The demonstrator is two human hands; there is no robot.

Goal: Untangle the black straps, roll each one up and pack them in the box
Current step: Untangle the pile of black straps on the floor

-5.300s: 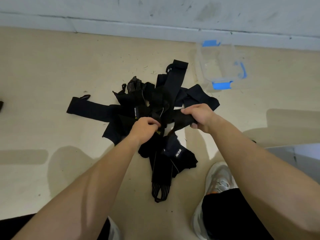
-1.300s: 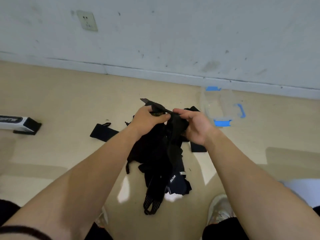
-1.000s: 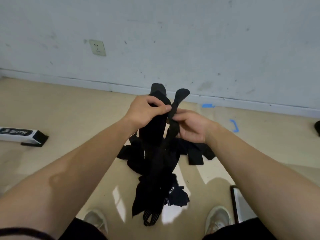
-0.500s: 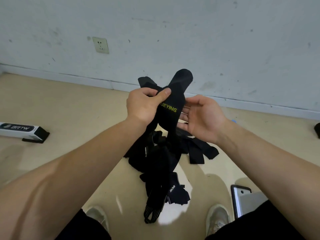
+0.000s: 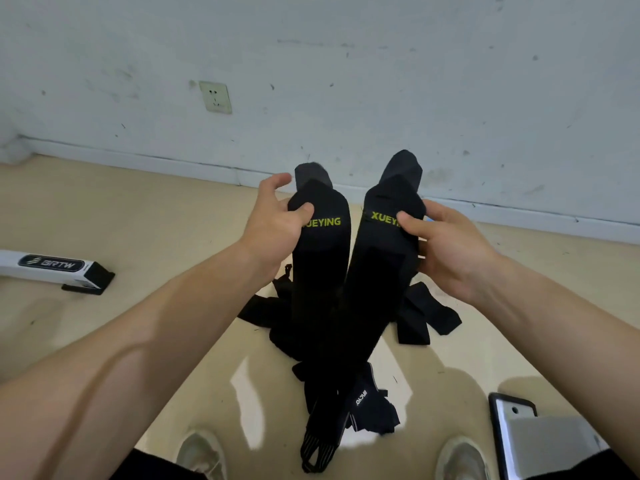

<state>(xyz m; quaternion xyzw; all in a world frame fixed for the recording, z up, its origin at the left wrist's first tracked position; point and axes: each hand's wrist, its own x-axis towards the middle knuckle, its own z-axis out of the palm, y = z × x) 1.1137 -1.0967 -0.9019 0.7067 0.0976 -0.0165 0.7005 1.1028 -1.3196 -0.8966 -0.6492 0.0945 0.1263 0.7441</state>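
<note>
Two black straps with yellow "XUEYING" lettering are held up side by side in front of me. My left hand (image 5: 277, 223) grips the left strap (image 5: 320, 258) near its top. My right hand (image 5: 446, 247) pinches the right strap (image 5: 379, 265) just under its folded end. Both hang down into a tangled pile of black straps (image 5: 346, 368) on the floor between my feet. More strap ends (image 5: 426, 317) lie to the right of the pile. The box is hidden from view.
A white and black bar (image 5: 52, 268) lies on the floor at the left. A phone on a grey sheet (image 5: 526, 441) sits at the bottom right. My shoes (image 5: 201, 455) flank the pile. The wall with a socket (image 5: 215, 97) is close ahead.
The two strap ends, bunched together in my left hand before, are now split apart, one in each hand. My right hand went from open beside them to gripping the right strap.
</note>
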